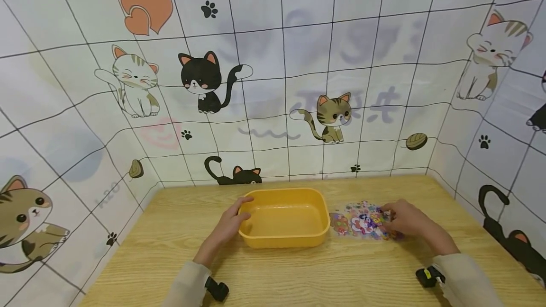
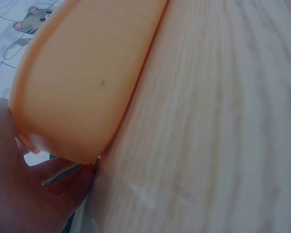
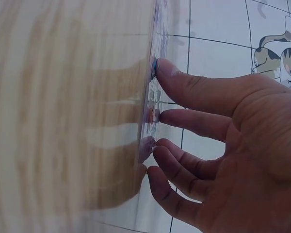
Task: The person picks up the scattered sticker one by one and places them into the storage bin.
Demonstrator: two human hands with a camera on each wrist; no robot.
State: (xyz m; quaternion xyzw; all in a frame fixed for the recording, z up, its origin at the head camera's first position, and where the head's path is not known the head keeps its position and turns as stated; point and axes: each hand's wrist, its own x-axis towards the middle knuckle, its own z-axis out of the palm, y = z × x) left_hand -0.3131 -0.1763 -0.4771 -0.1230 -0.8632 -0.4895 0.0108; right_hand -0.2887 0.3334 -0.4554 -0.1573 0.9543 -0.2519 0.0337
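A yellow rectangular plastic basin (image 1: 282, 241) sits upright on the wooden table. My left hand (image 1: 230, 224) grips its left end, with the thumb up at the rim and the other fingers low against the outside in the left wrist view. To the basin's right lies a flat patch of colourful cartoon stickers (image 1: 361, 221), some purple and pink. On the right edge of this patch rests my right hand (image 1: 407, 223), its bent fingers spread and the fingertips touching the surface. In the right wrist view the stickers show only as a thin edge-on layer under the fingertips.
The wooden table (image 1: 273, 278) meets a white cloth wall (image 1: 273, 60) printed with grid lines and cartoon cats at the back and both sides. A small black device (image 1: 217, 290) is strapped to the left wrist, another (image 1: 428, 277) to the right.
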